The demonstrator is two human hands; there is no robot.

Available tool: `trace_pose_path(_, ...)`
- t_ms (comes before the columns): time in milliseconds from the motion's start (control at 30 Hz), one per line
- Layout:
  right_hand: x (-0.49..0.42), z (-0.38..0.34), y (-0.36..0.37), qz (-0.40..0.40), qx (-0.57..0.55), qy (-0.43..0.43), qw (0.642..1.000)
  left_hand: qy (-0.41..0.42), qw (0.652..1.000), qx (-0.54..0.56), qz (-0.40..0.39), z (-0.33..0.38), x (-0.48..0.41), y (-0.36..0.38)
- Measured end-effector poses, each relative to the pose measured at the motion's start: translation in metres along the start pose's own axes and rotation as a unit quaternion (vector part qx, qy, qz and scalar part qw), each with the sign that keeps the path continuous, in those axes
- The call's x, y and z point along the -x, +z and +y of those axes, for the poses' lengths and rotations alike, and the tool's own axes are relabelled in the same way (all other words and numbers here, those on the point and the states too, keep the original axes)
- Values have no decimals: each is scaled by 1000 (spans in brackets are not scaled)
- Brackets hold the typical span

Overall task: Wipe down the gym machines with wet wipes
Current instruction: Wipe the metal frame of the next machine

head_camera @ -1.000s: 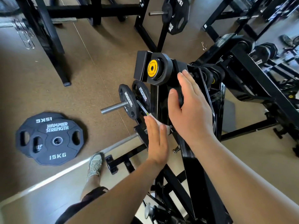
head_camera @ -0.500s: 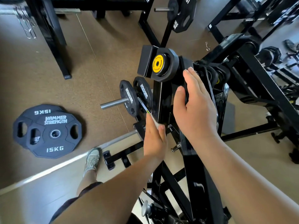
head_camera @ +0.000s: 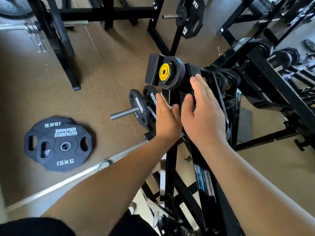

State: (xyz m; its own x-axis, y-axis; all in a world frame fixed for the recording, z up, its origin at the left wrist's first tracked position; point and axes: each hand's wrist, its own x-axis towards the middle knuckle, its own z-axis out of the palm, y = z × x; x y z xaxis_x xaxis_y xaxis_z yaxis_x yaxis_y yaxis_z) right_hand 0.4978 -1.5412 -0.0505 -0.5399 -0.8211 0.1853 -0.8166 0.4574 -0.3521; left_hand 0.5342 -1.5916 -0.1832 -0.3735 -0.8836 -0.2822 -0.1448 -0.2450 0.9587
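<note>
The wet wipe is pressed against the glossy black steel upright just below the yellow-capped hub by the left hand, fingers straight, only a white edge showing; the right hand is laid flat beside the hub, nothing gripped; even pressure should be applied along the square tube's faces and edges.

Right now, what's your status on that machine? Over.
Left hand flat, pressing wipe to upright. Right hand flat on the upright beside it. Plates on peg close by on the left, not blocking.
</note>
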Motion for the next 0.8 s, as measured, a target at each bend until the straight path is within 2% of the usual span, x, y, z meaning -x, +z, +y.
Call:
trace_pose_path(67,0,0,0,1,-7,2,1000,41,999,16,18,18,-18,-2)
trace_pose_path(167,0,-1,-1,-4,-5,0,1000,63,991,-117,33,-4,6,-1)
trace_pose_path(200,1,-1,-1,-8,-3,-2,1000,41,990,-134,21,-19,22,-3)
trace_pose_path(267,0,-1,-2,-13,0,-7,1000,-72,992,-89,-44,-47,56,-7)
trace_pose_path(333,1,-2,-3,-13,1,-8,1000,-176,979,-50,-95,-73,82,-15)
trace_pose_path(367,1,-1,-2,-11,0,-10,1000,-163,980,-44,-109,-83,88,-23)
trace_pose_path(400,1,-2,-2,-10,0,-14,1000,-156,957,-166,-177,-85,93,-32)
trace_pose_path(433,1,-2,-3,-10,1,-20,1000,-197,944,-196,-180,-76,95,-40)
trace_pose_path(467,1,-3,-3,-13,3,-24,1000,-202,954,-164,-151,-74,98,-51)
trace_pose_path(500,2,-3,-2,-17,5,-27,999,-165,966,-168,-109,-66,95,-64)
trace_pose_path(533,4,-3,-2,-18,8,-30,999,-134,956,-233,-118,-58,92,-76)
trace_pose_path(600,7,-3,-3,-9,12,-40,999,-118,951,-258,-119,-42,86,-100)
trace_pose_path(667,16,-4,-5,31,33,-104,994,-105,962,-230,-100,-33,83,-121)
trace_pose_path(733,29,-7,-4,60,69,-220,971,-108,964,-228,-85,-25,77,-139)
trace_pose_path(800,46,-18,1,25,64,-299,952,-112,968,-211,-82,-14,72,-155)
